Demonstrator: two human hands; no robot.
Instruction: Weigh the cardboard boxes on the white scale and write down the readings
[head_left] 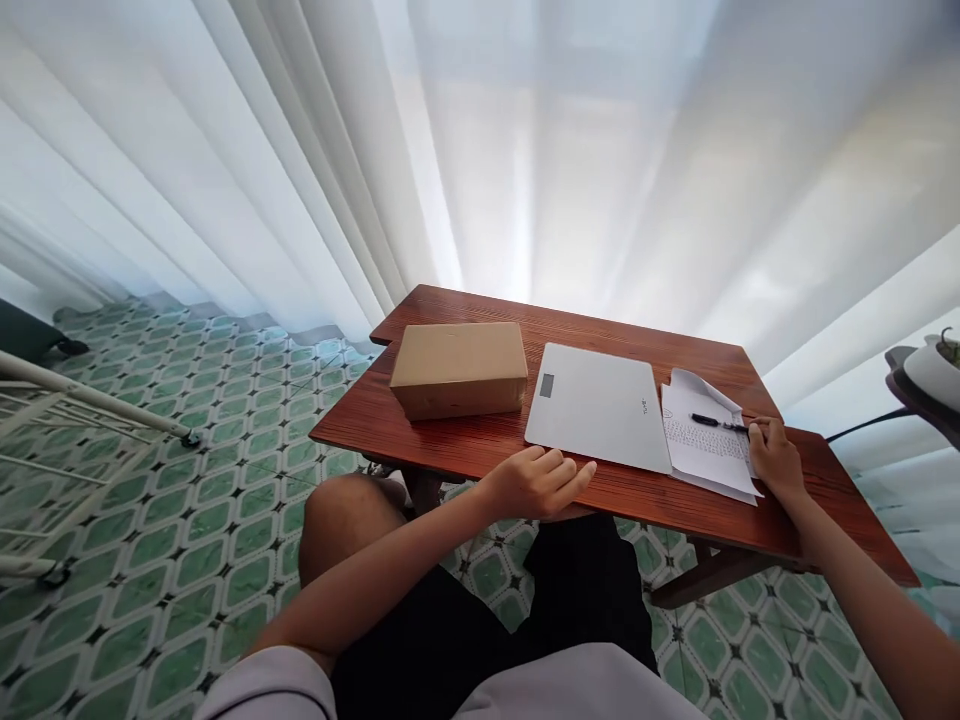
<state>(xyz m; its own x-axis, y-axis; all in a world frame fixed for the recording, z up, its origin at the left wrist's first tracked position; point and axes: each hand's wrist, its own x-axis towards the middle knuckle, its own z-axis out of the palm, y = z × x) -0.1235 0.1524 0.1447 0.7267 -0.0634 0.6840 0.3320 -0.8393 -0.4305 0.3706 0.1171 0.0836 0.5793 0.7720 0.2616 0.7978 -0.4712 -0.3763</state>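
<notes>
My left hand rests at the table's front edge, just below the flat white digital scale. Its fingers are loosely bent and a little apart, with nothing visible in them. At the right, my right hand has its fingers closed around the end of a black pen. The pen points left over a small stack of paper sheets with rows of writing. The top sheet's far corner curls up. A closed brown cardboard box stands left of the scale.
The reddish-brown wooden table has an angled outline. White curtains hang behind it. At left, a white wheeled rack stands on green patterned tiles. A white plant pot sits on a dark stand at far right.
</notes>
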